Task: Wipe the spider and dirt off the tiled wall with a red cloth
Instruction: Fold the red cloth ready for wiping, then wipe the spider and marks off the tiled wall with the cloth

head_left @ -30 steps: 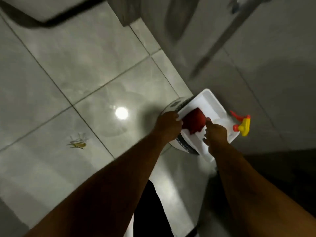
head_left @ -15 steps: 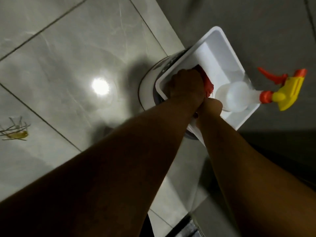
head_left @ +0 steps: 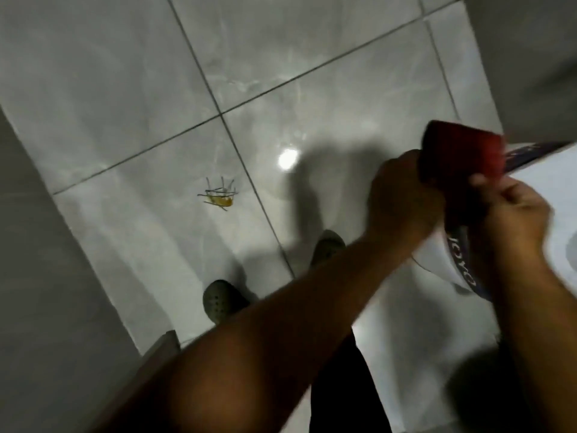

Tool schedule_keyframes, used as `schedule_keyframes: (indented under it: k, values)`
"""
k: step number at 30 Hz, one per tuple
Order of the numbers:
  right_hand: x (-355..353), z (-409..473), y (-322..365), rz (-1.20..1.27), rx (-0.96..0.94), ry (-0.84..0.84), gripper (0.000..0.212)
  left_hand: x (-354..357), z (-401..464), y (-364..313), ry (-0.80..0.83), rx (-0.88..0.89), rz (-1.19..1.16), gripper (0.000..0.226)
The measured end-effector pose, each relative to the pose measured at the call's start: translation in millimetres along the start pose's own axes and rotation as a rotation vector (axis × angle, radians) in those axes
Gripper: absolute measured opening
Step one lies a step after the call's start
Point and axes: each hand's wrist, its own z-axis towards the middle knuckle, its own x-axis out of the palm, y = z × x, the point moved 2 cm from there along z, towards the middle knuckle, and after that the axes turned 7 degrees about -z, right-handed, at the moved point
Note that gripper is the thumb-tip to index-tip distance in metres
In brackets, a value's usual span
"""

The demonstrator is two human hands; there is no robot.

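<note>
Tiles (head_left: 131, 89): pale grey, glossy, dark grout lines.
Red cloth (head_left: 459, 157): bunched, raised between both hands at right.
Left hand (head_left: 402, 198): fingers curled closed on the cloth's left edge.
Right hand (head_left: 515, 210): fingers pinched on its lower part.
Spider (head_left: 219, 196): yellow-bodied, on a tile, well apart from the cloth.

I see the yellow-bodied, thin-legged spider (head_left: 220, 195) on the glossy grey tiled surface (head_left: 125, 89), left of both hands and well apart from them. The crumpled red cloth (head_left: 459, 164) sits between the left hand (head_left: 402, 201) and right hand (head_left: 515, 214), above the round white printed bucket (head_left: 462, 270). Two grey perforated clogs (head_left: 218, 300) stand below the spider.
</note>
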Motion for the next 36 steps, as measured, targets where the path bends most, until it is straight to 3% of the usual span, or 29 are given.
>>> schedule_keyframes:
  k: [3,6,9,17,21,26,28,30,34,36]
  values:
    - [92,-30,7,-0.080,-0.066,0.185,0.011,-97,2,34,-0.185,-0.063,-0.029,0.030]
    - [174,-60,8,-0.154,-0.083,0.283,0.027,-176,-3,72,-0.260,-0.162,-0.064,0.038]
    - [251,-86,4,-0.210,-0.139,0.413,0.025,-245,-6,112,-0.377,-0.205,-0.124,0.037]
    - [368,-123,-57,-0.374,-0.207,0.552,0.020,-334,-18,224,-0.438,-0.220,-0.124,0.030]
    - [401,-97,-108,-0.524,-0.250,0.555,0.007,-355,-13,293,-0.408,-0.283,0.059,0.050]
    - [431,-47,-159,-0.805,-0.332,0.428,0.024,-411,-12,390,-0.438,-0.333,0.492,0.063]
    - [438,-35,-162,-0.905,-0.501,0.255,0.041,-429,-7,413,-0.502,-0.312,0.566,0.063]
    - [442,-40,-170,-1.003,-0.741,0.192,0.057,-438,-7,435,-0.525,-0.298,0.675,0.069]
    - [459,-68,-214,-1.176,-1.164,0.453,0.060,-436,-6,476,-0.449,-0.216,0.937,0.080]
    - [476,-69,-226,-1.298,-1.244,0.495,0.062,-434,10,490,-0.439,-0.172,0.988,0.084]
